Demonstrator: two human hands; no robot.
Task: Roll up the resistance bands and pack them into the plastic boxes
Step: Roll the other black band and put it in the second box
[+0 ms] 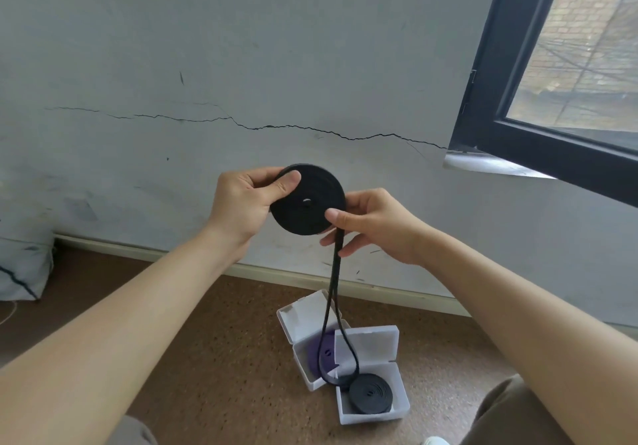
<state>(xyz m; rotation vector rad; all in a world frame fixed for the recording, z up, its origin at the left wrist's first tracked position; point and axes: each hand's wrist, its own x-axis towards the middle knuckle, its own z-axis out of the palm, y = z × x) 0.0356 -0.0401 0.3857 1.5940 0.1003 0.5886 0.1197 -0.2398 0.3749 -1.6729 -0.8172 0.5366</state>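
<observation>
Indoors, and it looks like a plain room in a flat or house. Pale painted wall [241,47], scuffed low down, w/ a long crack [310,129] running across to the window [490,99] at right. That has a dark frame and pale sill [483,165], w/ a brick bldg [593,30] outside thru the glass. Skirting board [276,277] along the btm of the wall, brown speckled floor [224,341]. A pale cloth bag or cushion [24,268] is slumped far left, can't tell which. Plastic boxes [373,417] sit open right on the floor.

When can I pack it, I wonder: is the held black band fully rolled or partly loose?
Partly loose: the black band is a coil between left hand and right hand, but a looped tail hangs below.
</observation>
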